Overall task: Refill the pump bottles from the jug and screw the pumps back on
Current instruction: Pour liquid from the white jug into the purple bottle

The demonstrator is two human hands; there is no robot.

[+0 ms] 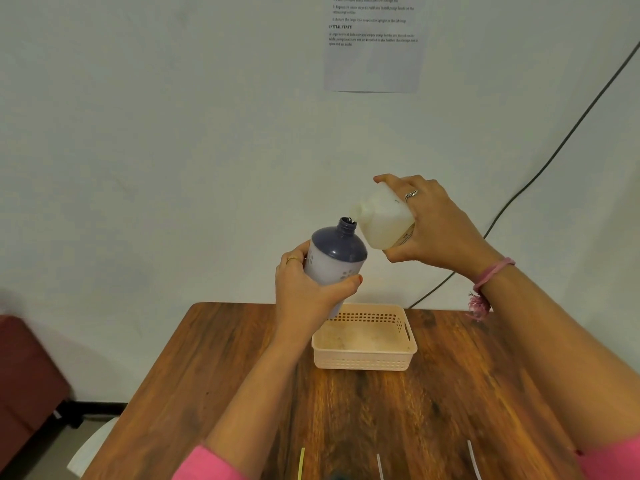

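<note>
My left hand [308, 289] grips a purple and white pump bottle [336, 258] with no pump on it, held in the air, leaning right, its open neck pointing up. My right hand [436, 226] holds a translucent white jug [381, 220] tipped to the left, with its spout right at the bottle's neck. A thin thread of liquid shows at the opening. Both are raised above the far edge of the wooden table [450, 393]. Three thin pump tubes, one yellow [301, 462] and two white [380, 465] [473, 459], poke up at the bottom edge; the pump heads are out of frame.
A cream plastic basket [363, 356] with nothing in it sits on the table under my hands. A black cable [554, 150] runs down the white wall at the right. A printed sheet [374, 43] hangs on the wall. A dark red seat [24, 375] stands at the left.
</note>
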